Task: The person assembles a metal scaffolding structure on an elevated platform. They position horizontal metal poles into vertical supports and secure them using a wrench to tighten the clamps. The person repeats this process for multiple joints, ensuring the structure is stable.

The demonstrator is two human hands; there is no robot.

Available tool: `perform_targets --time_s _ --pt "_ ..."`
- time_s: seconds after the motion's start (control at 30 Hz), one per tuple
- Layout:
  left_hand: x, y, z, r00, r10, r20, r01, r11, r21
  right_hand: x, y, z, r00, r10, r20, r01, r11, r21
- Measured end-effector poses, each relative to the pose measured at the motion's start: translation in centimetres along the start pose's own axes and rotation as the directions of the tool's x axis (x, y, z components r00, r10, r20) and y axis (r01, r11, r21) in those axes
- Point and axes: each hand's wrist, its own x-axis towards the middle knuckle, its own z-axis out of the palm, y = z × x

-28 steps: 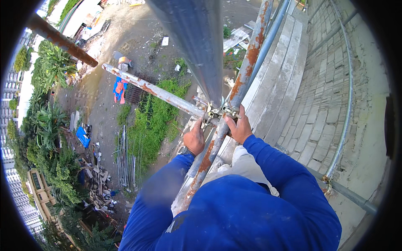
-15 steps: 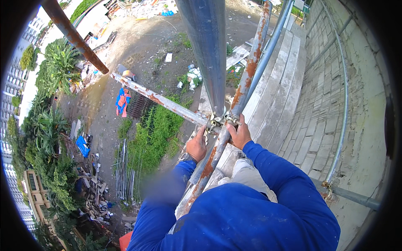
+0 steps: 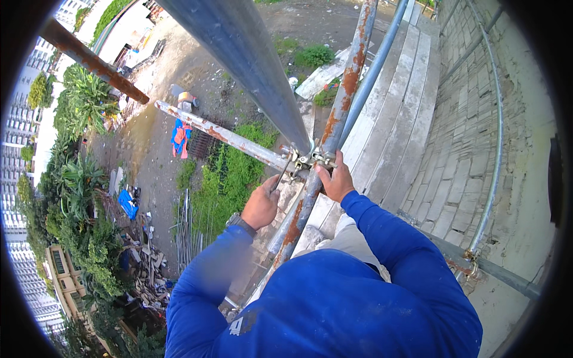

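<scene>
A metal scaffold coupler (image 3: 306,160) joins several pipes in front of me. My left hand (image 3: 260,206) is closed round the handle of a slim metal wrench (image 3: 280,176), whose far end reaches the coupler's left side. My right hand (image 3: 336,180) grips the rusty scaffold pipe (image 3: 310,194) just right of the coupler, thumb on top; some of its fingers are hidden. A thick grey upright pipe (image 3: 248,65) rises from the joint. A pale, rust-flecked pipe (image 3: 224,134) runs off left from it.
Grey planks (image 3: 391,113) run along the right, beside a block wall (image 3: 444,197) with a thin curved pipe (image 3: 495,131). Another rusty pipe (image 3: 95,62) slants in at upper left. Far below lie green weeds (image 3: 230,173), rubble (image 3: 146,262) and a bundle of rods (image 3: 190,224).
My left hand has drawn back from the coupler, down and left, and the wrench now shows in it. My right hand stays at the joint. The view has shifted, tilting the upright pipe leftward.
</scene>
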Motion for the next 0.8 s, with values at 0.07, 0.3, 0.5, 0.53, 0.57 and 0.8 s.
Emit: perform_targets --time_s 0.07,0.3,0.5,0.53,0.57,0.8 --pt "-0.1 0.6 -0.8 0.999 -0.039 0.007 0.039 0.996 -0.082 0.5 -0.6 -0.2 1.000 -0.019 -0.007 0.019 0.998 0.052" --pt "-2.5 2.9 -2.4 0.985 -0.170 0.002 0.158 0.908 -0.388 0.3 0.6 1.2 0.998 -0.060 -0.002 0.060 0.998 -0.010" --pt "-2.1 4.3 -4.1 1.000 -0.003 0.001 0.003 0.942 -0.335 0.4 1.1 0.8 0.997 -0.077 -0.017 0.076 0.997 -0.011" --pt "-3.2 3.0 -3.2 0.999 -0.011 -0.040 -0.006 0.915 -0.404 0.7 0.9 1.0 0.996 -0.085 0.005 0.085 0.996 -0.011" --pt "-3.4 1.8 -2.1 0.997 -0.020 -0.071 -0.016 0.879 -0.476 0.7 0.9 0.8 0.996 -0.085 0.022 0.086 0.996 -0.019" --pt "0.9 -2.7 0.6 0.747 0.458 -0.482 -0.519 0.855 0.008 0.2 0.1 0.9 1.000 -0.026 0.003 0.026 1.000 0.014"
